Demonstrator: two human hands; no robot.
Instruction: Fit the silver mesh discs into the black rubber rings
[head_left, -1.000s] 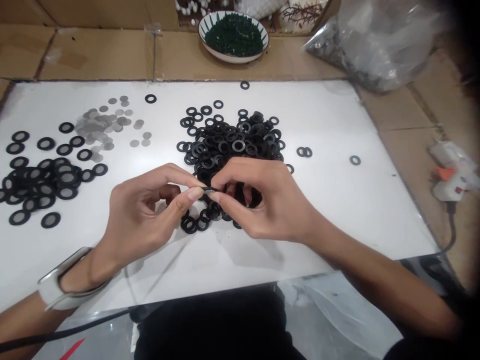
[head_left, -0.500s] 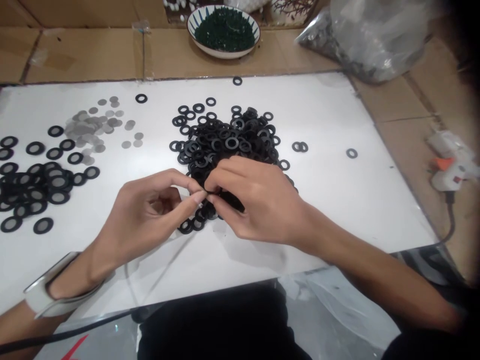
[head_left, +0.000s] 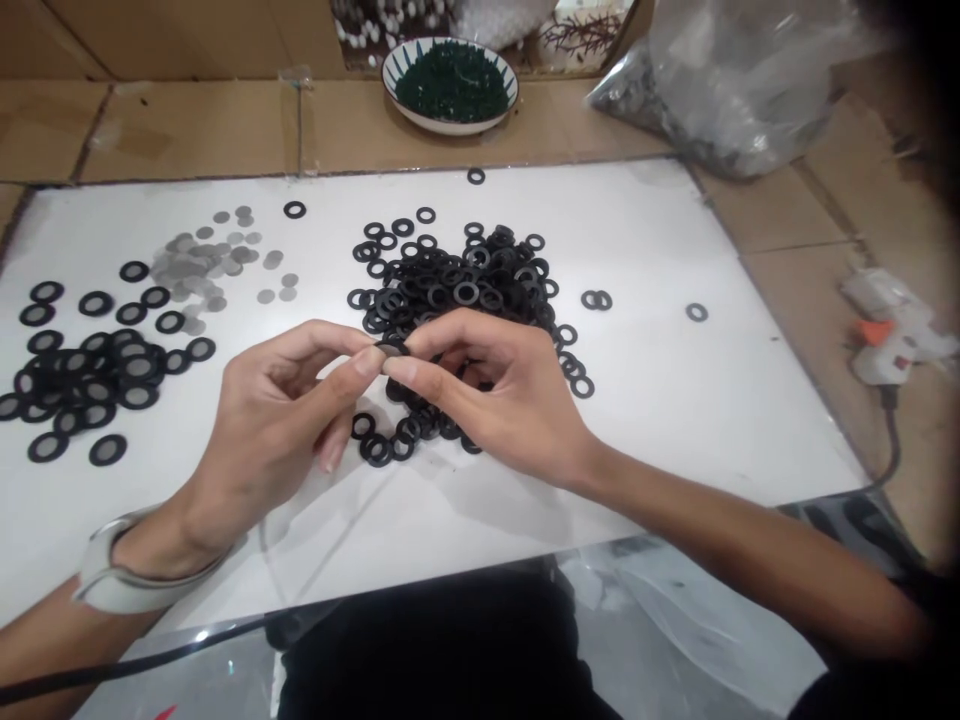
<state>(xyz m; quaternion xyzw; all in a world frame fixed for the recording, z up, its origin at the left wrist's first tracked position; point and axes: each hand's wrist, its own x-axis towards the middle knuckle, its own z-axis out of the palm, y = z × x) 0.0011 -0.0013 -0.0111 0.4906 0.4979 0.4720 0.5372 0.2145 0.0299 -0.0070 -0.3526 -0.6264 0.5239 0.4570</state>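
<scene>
Between the fingertips of both hands is a black ring washer (head_left: pixel 391 348) with a grey disc showing in its middle. My left hand (head_left: pixel 289 420) pinches its left side with thumb and forefinger. On its right side my right hand (head_left: pixel 499 390) grips it the same way. Below and behind the hands lies a heap of black ring washers (head_left: pixel 465 292). To the left are a scatter of small grey mesh-like discs (head_left: pixel 191 262) and a pile of black rings with grey centres (head_left: pixel 97 385).
A striped bowl of dark green bits (head_left: pixel 450 90) stands behind the white board (head_left: pixel 675 420). A clear plastic bag (head_left: pixel 742 100) sits at the back right. At the right edge lies a white power strip (head_left: pixel 889 340) with a cable. A black cord (head_left: pixel 150 660) crosses the front left.
Both hands have shifted slightly up and left, with the fingertips raised. The ring, mostly hidden between the fingers before, now shows with its grey centre. The whole view has tilted a little.
</scene>
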